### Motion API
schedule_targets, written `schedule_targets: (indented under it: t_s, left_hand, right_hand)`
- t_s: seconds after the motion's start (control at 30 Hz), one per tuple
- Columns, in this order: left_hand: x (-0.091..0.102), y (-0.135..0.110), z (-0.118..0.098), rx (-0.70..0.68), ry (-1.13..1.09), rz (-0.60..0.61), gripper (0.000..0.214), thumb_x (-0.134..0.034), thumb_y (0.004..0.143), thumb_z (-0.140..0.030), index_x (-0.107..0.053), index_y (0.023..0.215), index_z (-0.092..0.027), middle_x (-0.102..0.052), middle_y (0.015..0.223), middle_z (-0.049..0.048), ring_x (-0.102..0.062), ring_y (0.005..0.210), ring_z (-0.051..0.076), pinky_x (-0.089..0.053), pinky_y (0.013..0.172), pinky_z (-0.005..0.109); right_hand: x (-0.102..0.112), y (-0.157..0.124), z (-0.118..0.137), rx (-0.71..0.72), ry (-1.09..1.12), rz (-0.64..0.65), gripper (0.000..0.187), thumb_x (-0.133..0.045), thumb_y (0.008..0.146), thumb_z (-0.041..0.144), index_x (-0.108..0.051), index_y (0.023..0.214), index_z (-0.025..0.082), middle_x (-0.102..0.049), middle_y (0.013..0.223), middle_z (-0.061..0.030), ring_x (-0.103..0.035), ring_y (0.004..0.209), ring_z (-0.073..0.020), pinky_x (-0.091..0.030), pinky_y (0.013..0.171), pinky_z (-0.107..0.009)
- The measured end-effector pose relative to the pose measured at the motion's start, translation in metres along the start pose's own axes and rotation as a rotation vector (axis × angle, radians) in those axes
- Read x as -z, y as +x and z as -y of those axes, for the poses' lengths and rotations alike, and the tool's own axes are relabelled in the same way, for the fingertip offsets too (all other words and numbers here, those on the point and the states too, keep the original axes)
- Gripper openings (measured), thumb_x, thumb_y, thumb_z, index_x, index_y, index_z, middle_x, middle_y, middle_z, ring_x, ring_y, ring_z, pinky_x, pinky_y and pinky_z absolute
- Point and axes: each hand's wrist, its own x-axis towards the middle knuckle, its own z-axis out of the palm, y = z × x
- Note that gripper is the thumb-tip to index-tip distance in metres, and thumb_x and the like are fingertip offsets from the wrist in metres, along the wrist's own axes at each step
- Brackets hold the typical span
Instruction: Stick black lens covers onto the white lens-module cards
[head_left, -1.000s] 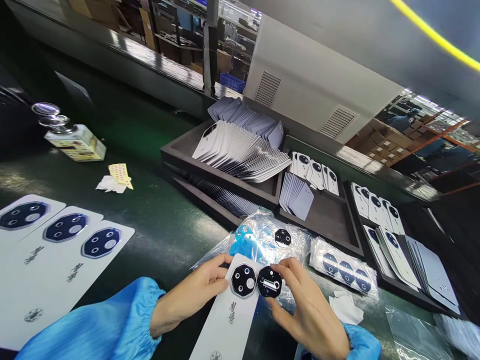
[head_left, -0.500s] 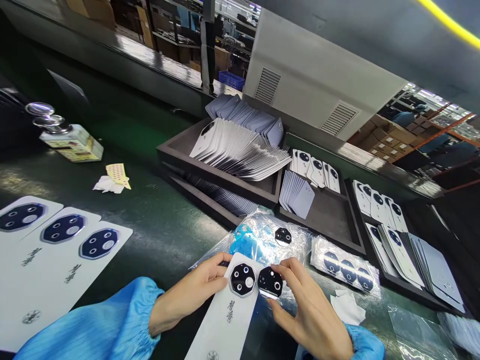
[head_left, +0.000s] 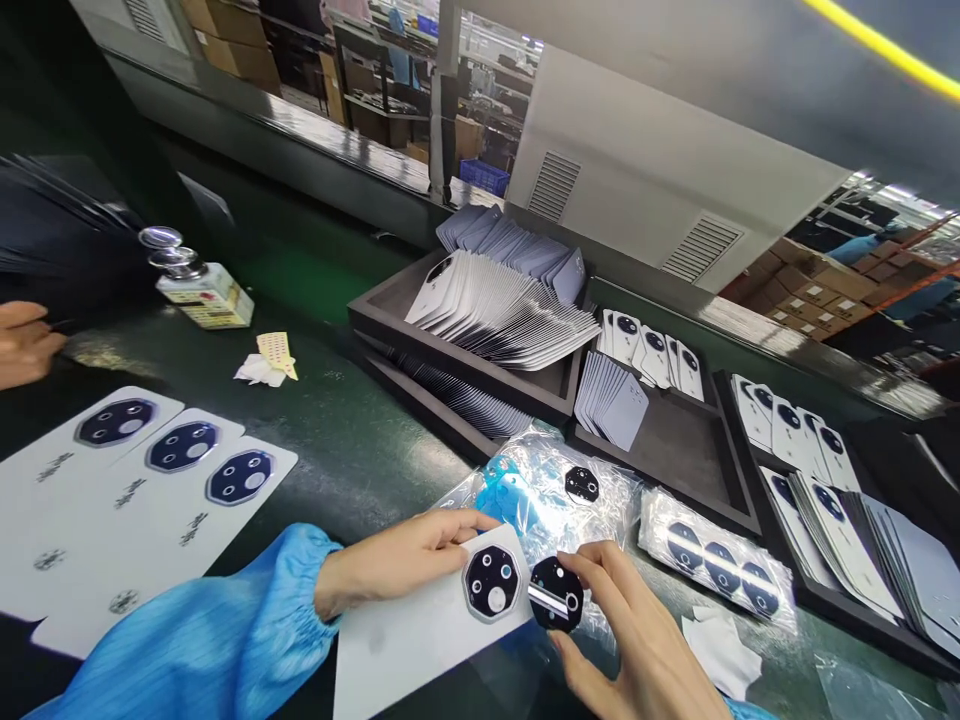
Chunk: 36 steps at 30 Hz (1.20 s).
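small print, close work

we see our left hand lying across a white card, its fingers pressed together along the card's top edge. the card carries a black octagonal camera module with round lens openings. our right hand pinches a loose black octagonal lens plate by its edges between thumb and fingers, just beside that module and above the card's corner. a light streak crosses the plate.

under both hands lies a clear plastic bag with blue film inside and another black octagonal plate on it. to the right sits a clear sleeve of three dark octagons. dark trays on the tabletop hold fanned white and pale blue cards.

three more white cards lie at left, each with a module and dark, brush-style characters too small for us to read. a bottle with a yellow and red label, also unreadable, stands beyond them. a co-worker's hand enters at the far left edge.
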Motion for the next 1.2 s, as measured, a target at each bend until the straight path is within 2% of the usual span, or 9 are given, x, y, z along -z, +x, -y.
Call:
schedule_targets:
  t_s: [0.2,0.47,0.73,0.8,0.87,0.97,1.07,1.2]
  left_hand:
    - [0.004,0.002,-0.001,0.031,0.134,0.051,0.041,-0.047,0.085,-0.021,-0.057,0.125,-0.020,-0.070,0.109,0.0059,-0.065,0.098,0.024,-0.049,0.078,0.028]
    - [0.007,0.003,-0.002,0.007,0.225,0.092,0.039,-0.047,0.086,-0.023,-0.058,0.124,-0.025,-0.070,0.106,0.0015,-0.066,0.092,0.020,-0.048,0.071,0.022]
    - [0.008,0.001,-0.007,0.002,0.299,0.158,0.040,-0.045,0.085,-0.021,-0.061,0.122,-0.025,-0.068,0.114,0.0002,-0.064,0.101,0.020,-0.048,0.079,0.023]
    - [0.008,0.002,-0.009,0.029,0.347,0.195,0.041,-0.045,0.084,-0.019,-0.061,0.121,-0.026,-0.069,0.110,0.0005,-0.065,0.094,0.020,-0.048,0.072,0.022]
    - [0.009,0.005,-0.012,0.065,0.398,0.206,0.043,-0.045,0.082,-0.017,-0.059,0.122,-0.026,-0.070,0.094,0.0009,-0.064,0.076,0.018,-0.045,0.060,0.022]
    - [0.009,0.010,-0.016,0.052,0.437,0.194,0.039,-0.047,0.078,-0.014,-0.060,0.114,-0.024,-0.063,0.073,-0.0013,-0.053,0.058,0.015,-0.037,0.049,0.021]
    - [0.010,0.016,-0.022,0.022,0.443,0.225,0.028,-0.048,0.076,-0.015,-0.060,0.100,-0.024,-0.058,0.067,-0.0022,-0.049,0.055,0.014,-0.034,0.047,0.021]
    - [0.011,0.027,-0.029,-0.015,0.459,0.274,0.025,-0.049,0.074,-0.015,-0.061,0.094,-0.023,-0.062,0.077,-0.0001,-0.053,0.064,0.016,-0.038,0.054,0.022]
  right_hand:
    - [-0.003,-0.006,-0.001,-0.018,0.054,0.017,0.047,-0.058,0.080,0.015,-0.042,0.124,0.023,-0.056,0.105,-0.0085,-0.064,0.090,-0.0207,-0.058,0.072,-0.030]
    - [-0.003,-0.008,0.000,-0.036,0.082,0.033,0.048,-0.056,0.082,0.016,-0.038,0.125,0.025,-0.055,0.108,-0.0090,-0.064,0.091,-0.0222,-0.058,0.072,-0.032]
    - [-0.002,-0.008,0.001,0.001,0.066,-0.003,0.049,-0.058,0.080,0.016,-0.040,0.124,0.024,-0.056,0.108,-0.0084,-0.064,0.092,-0.0212,-0.058,0.074,-0.030]
    - [-0.003,-0.010,0.002,0.004,0.064,-0.004,0.049,-0.059,0.079,0.016,-0.041,0.124,0.023,-0.057,0.108,-0.0083,-0.064,0.091,-0.0208,-0.058,0.073,-0.030]
    - [-0.005,-0.011,0.004,0.005,0.058,-0.006,0.049,-0.059,0.078,0.016,-0.042,0.124,0.022,-0.058,0.108,-0.0084,-0.065,0.091,-0.0205,-0.058,0.072,-0.029]
    - [-0.008,-0.012,0.005,0.022,0.038,-0.027,0.051,-0.060,0.076,0.015,-0.043,0.124,0.021,-0.059,0.108,-0.0093,-0.065,0.091,-0.0213,-0.059,0.072,-0.029]
    - [-0.009,-0.012,0.004,0.029,0.015,-0.045,0.053,-0.061,0.075,0.016,-0.041,0.124,0.022,-0.059,0.110,-0.0104,-0.066,0.092,-0.0230,-0.060,0.071,-0.030]
    - [-0.007,-0.014,0.002,0.019,0.011,-0.039,0.052,-0.059,0.075,0.014,-0.040,0.124,0.022,-0.058,0.109,-0.0104,-0.066,0.090,-0.0217,-0.059,0.069,-0.029]
